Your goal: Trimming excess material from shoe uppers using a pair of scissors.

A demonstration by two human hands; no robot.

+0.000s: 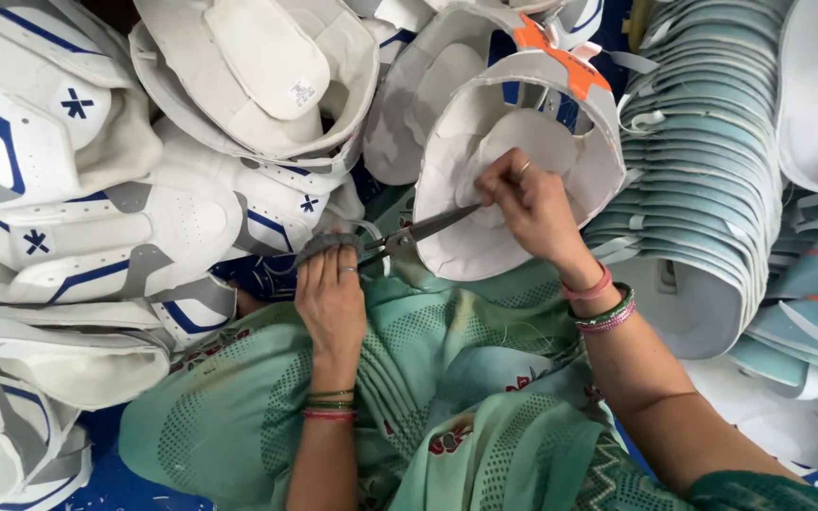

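Only the one head view here, looking straight down into the person's lap. The left hand [331, 298] is wrapped around the cloth-bound handles of a pair of grey metal scissors [400, 241], blades pointing off toward 2 o'clock and lying against the rim of a curved white padded shoe-upper piece with an orange strap on top [560, 123]. The right hand [532, 203] is inside that piece, fingertips pinching its pale inner lining (looks like a pinch on a loose edge or thread, too small to tell which).

My read on handling: that piece looks light and floppy, foam-and-fabric, holding its cup shape only loosely, so it'd collapse if squeezed mid-wall. The stitched rim or the stiffer orange-strapped end seems the best place to grab. Not slippery, not fragile, though the lining could snag on the blades.

Around it: a heap of white uppers with blue trim [97, 218] from 9 to 12 o'clock, a nested stack of pale teal foam-lined pieces [712, 170] at 3 o'clock, and green patterned fabric over the lap [428, 378] at 6 o'clock.
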